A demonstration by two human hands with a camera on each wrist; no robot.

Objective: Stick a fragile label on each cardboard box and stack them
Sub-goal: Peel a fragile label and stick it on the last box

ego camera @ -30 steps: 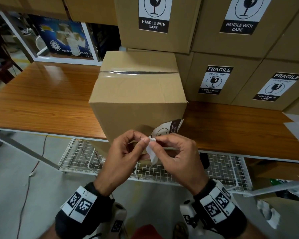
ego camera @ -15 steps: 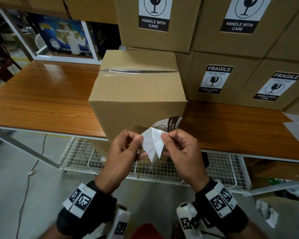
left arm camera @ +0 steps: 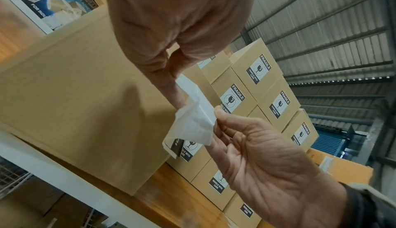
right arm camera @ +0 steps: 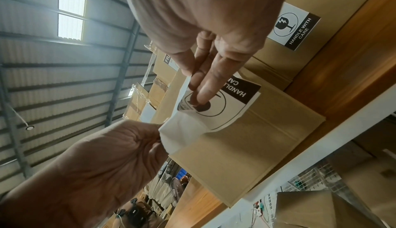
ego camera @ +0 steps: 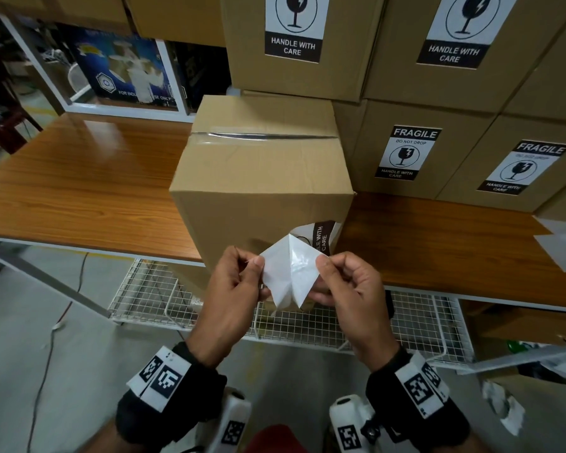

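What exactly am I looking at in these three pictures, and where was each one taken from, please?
No machine here: a person works with bare hands, wearing a camera on the head and one on each wrist. The head view looks down at both hands; the other two look along each hand from the wrist. The left hand and right hand each pinch a fragile label, peeling its white backing apart. In front of them an unlabelled cardboard box stands on the wooden table, against labelled stacked boxes. The black wristbands with square patterns belong to the recording gear.
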